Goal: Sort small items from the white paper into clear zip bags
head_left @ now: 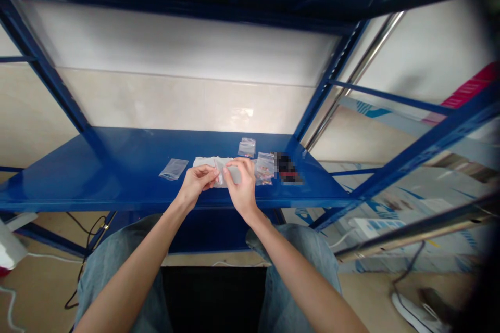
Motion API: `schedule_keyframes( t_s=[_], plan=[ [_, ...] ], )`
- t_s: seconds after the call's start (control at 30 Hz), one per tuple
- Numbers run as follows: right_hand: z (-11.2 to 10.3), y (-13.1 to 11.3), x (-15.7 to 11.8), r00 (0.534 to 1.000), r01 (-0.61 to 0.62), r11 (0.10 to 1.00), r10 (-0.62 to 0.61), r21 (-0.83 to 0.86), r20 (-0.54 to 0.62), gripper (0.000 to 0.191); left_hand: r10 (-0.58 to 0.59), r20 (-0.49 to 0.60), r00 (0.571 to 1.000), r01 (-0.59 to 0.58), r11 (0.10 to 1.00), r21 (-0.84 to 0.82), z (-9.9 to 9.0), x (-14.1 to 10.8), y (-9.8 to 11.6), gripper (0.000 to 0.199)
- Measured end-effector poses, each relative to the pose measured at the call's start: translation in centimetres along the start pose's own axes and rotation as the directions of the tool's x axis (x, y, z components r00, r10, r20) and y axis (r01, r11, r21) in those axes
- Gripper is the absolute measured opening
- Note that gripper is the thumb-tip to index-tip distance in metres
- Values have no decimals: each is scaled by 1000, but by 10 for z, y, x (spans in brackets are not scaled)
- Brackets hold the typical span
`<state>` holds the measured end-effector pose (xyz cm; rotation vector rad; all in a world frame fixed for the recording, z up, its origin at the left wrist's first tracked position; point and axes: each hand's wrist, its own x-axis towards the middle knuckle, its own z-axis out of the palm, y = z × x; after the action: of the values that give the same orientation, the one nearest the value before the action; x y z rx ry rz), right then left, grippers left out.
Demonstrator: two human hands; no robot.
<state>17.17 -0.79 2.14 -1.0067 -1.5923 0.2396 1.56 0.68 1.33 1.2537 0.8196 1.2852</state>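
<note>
A: ok so what are the hands up to?

B: left hand [200, 182] has its thumb and fingertips pinched on a small clear bag [220, 173]. Right hand [242, 184] is right beside it, fingers curled, thumb up near the bag. Can't tell if it's actually gripping anything tbh.

A: and under that?

B: some white sheet [200, 162], lying flat on the blue shelf [128, 166].

A: anything around it?

B: yep, flat clear bags [174, 168] off to the left. Just right of the right hand there are bags with small colorful bits [265, 165], plus another bag [247, 146] a little further back. Past those, a dark pixelated item [288, 169], too blurred to name.
</note>
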Motion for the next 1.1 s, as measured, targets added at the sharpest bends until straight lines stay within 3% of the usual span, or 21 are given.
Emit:
schedule_keyframes(
  t_s=[0.17, 0.4, 0.63, 0.9, 1.1],
  plan=[
    [-2, -7, -3, 995, 28, 993, -39, 111, 97, 8, 5, 22, 1000, -5, 1000, 4, -1, 0, 2, 35],
    [2, -2, -2, 994, -57, 982, 40, 179, 97, 12, 49, 81, 996, -50, 999, 12, -1, 1, 3, 34],
    [2, 0, -2, 993, -94, 978, 77, 188, 93, 14, 128, 48, 991, -136, 967, 214, 2, -2, 10, 32],
    [5, 4, 2, 990, -90, 982, 70, 168, 126, 12, 258, 79, 963, -262, 829, 494, 10, -8, 15, 25],
    [3, 6, 8, 990, -57, 994, 44, 91, 134, 10, 323, 24, 946, -280, 782, 557, 7, -7, 13, 17]
  ],
)
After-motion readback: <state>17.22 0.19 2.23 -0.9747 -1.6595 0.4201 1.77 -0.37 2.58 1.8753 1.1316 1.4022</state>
